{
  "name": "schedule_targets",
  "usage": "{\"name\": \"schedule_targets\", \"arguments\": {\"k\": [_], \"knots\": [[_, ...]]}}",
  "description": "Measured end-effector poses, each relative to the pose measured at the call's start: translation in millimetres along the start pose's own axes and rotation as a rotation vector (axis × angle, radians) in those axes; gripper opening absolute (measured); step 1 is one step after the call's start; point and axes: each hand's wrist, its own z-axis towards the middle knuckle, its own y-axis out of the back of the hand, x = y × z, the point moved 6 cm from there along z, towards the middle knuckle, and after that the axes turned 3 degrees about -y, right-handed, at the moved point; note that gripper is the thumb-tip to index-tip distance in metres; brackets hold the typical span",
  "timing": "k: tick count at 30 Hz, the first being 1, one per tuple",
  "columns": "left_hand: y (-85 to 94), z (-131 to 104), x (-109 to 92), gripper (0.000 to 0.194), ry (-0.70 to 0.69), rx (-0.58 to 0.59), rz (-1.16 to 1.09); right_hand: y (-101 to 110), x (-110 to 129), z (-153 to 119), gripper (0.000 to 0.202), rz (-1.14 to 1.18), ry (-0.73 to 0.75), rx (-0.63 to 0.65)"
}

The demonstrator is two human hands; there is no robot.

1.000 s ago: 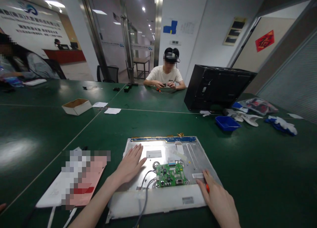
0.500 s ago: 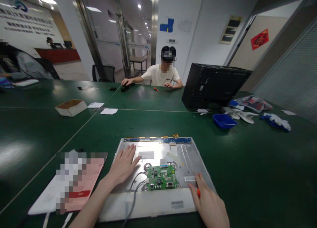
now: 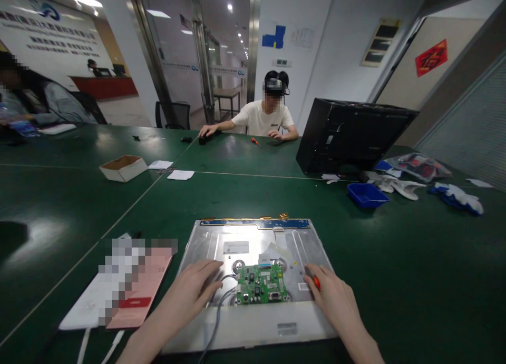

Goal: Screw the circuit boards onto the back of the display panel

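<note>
I sit at a glossy green table (image 3: 245, 198) crossed by thin pale seams. Directly before me, closest along twelve o'clock, an LCD panel (image 3: 247, 256) lies metal back up. Toward ten sits a pink booklet (image 3: 138, 301); farther out, toward eleven, an open cardboard box (image 3: 123, 171) and, just beside it, white paper slips (image 3: 181, 175). An orange screwdriver (image 3: 255, 141) lies far off at twelve. Toward one stands a black monitor housing (image 3: 351, 135); near it, toward two, are a blue tray (image 3: 367, 195), a clear plastic bag (image 3: 422, 167) and blue-and-white gloves (image 3: 458, 198).
</note>
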Motion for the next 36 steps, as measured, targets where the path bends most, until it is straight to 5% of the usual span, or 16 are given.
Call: {"name": "schedule_targets", "arguments": {"k": [14, 25, 36], "knots": [[-14.8, -10.8, -6.0, 0.022, -0.004, 0.091, -0.156, -6.0, 5.4, 15.6, 0.023, 0.196, 0.155, 0.029], [-20.9, -7.5, -7.9, 0.022, -0.036, 0.063, -0.188, 6.7, 34.5, 20.8, 0.027, 0.193, 0.201, 0.070], [-3.7, 34.2, -3.8, 0.018, -0.078, -0.062, -0.143, 2.6, 35.6, 23.9, 0.026, 0.177, 0.231, 0.067]]}}
